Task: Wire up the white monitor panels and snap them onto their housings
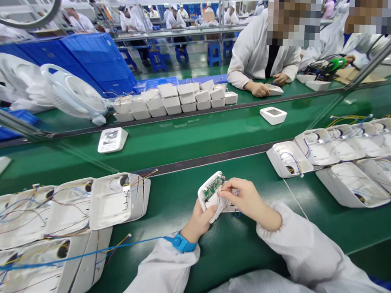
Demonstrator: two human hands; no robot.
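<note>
My left hand [201,219] grips a white plastic housing [212,213] by its lower left side, tilted up off the green bench. Inside the housing sits a green circuit board [213,187] with small parts on it. The fingers of my right hand [241,196] are pinched together at the board's right edge; what is between them is too small to make out. Behind the right fingers, partly hidden, another white piece [229,207] with a blue wire lies on the bench. A blue strap [182,242] with a cord circles my left wrist.
White shells with loose wires [110,203] are stacked at left, and more shells [352,181] stand at right. A conveyor belt [189,139] carries white units [112,140]. Across it a co-worker [267,59] handles a white part. A thin white cord [295,198] runs right of my hand.
</note>
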